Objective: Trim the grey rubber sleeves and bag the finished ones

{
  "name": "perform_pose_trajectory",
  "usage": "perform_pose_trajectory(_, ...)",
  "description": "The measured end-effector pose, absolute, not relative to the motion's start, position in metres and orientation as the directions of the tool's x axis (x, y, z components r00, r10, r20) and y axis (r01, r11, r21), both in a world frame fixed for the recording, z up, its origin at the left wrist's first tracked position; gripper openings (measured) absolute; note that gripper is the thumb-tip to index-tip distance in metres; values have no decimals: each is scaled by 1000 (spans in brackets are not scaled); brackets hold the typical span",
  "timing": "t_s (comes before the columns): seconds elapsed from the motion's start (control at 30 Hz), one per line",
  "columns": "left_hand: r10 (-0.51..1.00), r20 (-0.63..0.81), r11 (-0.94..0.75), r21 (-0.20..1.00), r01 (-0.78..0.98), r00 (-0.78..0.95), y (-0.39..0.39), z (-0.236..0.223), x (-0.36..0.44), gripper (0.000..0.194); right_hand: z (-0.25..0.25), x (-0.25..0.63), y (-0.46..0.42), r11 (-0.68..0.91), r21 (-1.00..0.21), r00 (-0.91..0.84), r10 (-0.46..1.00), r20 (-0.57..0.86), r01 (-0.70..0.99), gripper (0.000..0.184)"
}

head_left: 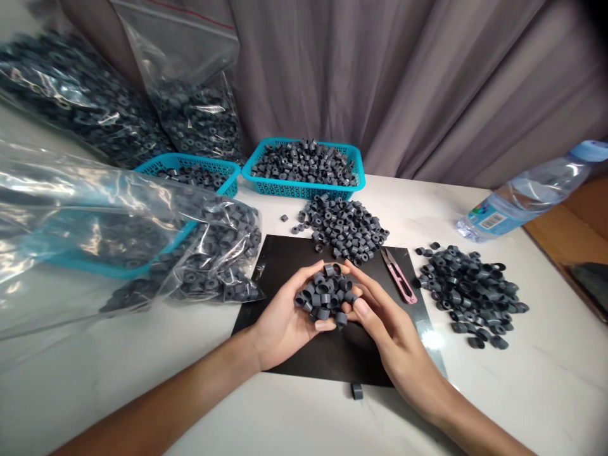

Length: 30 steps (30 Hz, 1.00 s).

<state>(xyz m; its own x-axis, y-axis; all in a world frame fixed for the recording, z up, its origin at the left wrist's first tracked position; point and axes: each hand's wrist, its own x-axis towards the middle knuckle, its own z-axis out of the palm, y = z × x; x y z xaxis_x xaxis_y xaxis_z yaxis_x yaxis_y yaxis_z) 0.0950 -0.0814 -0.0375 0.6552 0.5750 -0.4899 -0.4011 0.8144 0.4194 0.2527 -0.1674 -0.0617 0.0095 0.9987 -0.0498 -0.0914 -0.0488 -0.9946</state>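
A heap of small dark grey plastic caps (325,294) rests in my cupped hands, above a black mat (285,259). My left hand (285,316) curves under and around the heap from the left. From the right, my right hand (392,323) closes in, its thumb and fingers against the caps. A single grey cap (356,391) lies on the white table just off the mat's near edge. Beyond my hands, a pile of grey caps (344,228) overlaps the mat's far edge. Pink thread snips (399,277) lie on the mat's right side.
Another cap pile (470,294) sits on the table at right, with a leaning plastic water bottle (520,193) behind it. At the back stands a blue basket (304,188) full of caps. Clear bags of caps (213,253) and more blue baskets crowd the left.
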Motion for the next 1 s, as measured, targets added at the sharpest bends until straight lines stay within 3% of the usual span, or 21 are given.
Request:
perform_pose_trajectory(0.17,582,-451,805,441,-398,677,-83,-38,92,29,-62,252,-168,-49,-996,12,999,-50,-68,52)
perform_pose_trajectory(0.6,576,-373,792,474,-385,727,-81,-38,92,34,-65,254,-163,15,-996,171,985,31,92,35)
perform_pose_trajectory(0.83,560,-416,806,472,-357,716,-80,-34,90,36,-70,255,-162,8,-999,209,978,17,46,24)
perform_pose_trajectory(1.0,554,-434,815,454,-359,710,-79,-35,88,31,-66,260,-169,75,-953,316,933,171,293,20)
